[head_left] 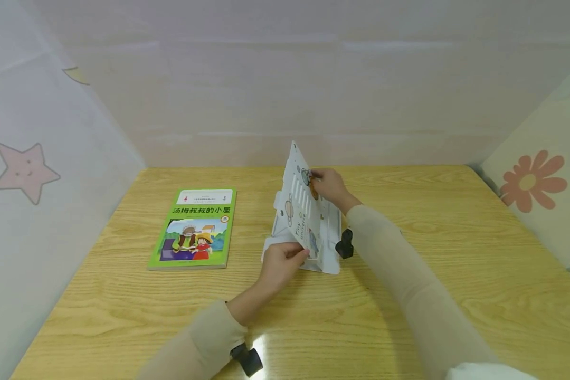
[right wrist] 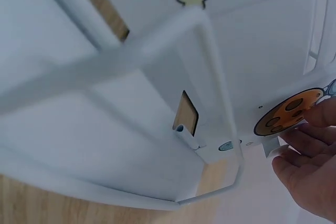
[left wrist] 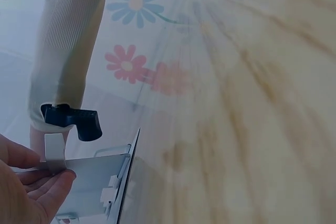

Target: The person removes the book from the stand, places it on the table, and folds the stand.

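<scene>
A white metal book stand (head_left: 300, 203), printed with planets and the words "Tiny universe", stands on the table with its panel tilted up from the base (head_left: 330, 261). My left hand (head_left: 280, 264) pinches the panel's near lower edge; in the left wrist view, that hand (left wrist: 39, 192) has thumb and fingers on a small white tab (left wrist: 54, 150). Higher up, at the far edge, my right hand (head_left: 330, 184) grips the panel. From the right wrist, the hand (right wrist: 312, 156) pinches the edge beside an orange planet print (right wrist: 289, 113). A white wire support (right wrist: 223, 87) crosses that view.
A green picture book (head_left: 197, 229) lies flat to the left of the stand on the wooden table (head_left: 432, 211). Pale patterned cloth (head_left: 247, 84) hangs behind and at both sides. Black wrist cameras (head_left: 344, 244) are strapped to both arms.
</scene>
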`<state>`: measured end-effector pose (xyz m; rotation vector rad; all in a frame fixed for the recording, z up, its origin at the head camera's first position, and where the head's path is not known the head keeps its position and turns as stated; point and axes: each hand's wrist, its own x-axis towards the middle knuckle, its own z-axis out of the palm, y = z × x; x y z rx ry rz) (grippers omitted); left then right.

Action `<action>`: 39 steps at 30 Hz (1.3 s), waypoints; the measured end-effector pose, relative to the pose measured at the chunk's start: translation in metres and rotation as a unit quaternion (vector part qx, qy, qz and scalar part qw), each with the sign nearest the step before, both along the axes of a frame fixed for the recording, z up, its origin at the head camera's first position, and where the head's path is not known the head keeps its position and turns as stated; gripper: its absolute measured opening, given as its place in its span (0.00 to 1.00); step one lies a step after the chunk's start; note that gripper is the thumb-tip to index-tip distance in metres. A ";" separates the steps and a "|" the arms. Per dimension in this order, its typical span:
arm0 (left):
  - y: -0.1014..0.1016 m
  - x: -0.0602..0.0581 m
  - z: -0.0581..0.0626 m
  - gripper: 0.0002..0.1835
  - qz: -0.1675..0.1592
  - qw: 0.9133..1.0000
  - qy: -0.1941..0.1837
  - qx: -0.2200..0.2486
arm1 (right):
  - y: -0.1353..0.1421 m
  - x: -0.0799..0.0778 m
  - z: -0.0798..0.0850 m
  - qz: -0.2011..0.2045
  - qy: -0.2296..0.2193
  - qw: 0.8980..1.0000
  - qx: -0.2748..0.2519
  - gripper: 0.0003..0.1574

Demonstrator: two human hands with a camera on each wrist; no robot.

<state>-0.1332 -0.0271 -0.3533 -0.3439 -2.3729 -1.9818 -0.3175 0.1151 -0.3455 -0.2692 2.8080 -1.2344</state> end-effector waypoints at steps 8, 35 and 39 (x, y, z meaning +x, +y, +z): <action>0.011 -0.007 -0.018 0.07 0.011 1.000 0.002 -0.014 | -0.002 -0.004 0.004 0.032 -0.005 0.999 0.009 0.26; 0.034 -0.009 -0.021 0.07 0.033 0.997 0.058 -0.029 | -0.014 -0.017 0.016 0.144 0.020 0.986 0.083 0.24; 0.038 -0.012 -0.024 0.09 0.032 0.998 0.059 -0.021 | -0.017 -0.020 0.017 0.152 0.015 0.984 0.090 0.23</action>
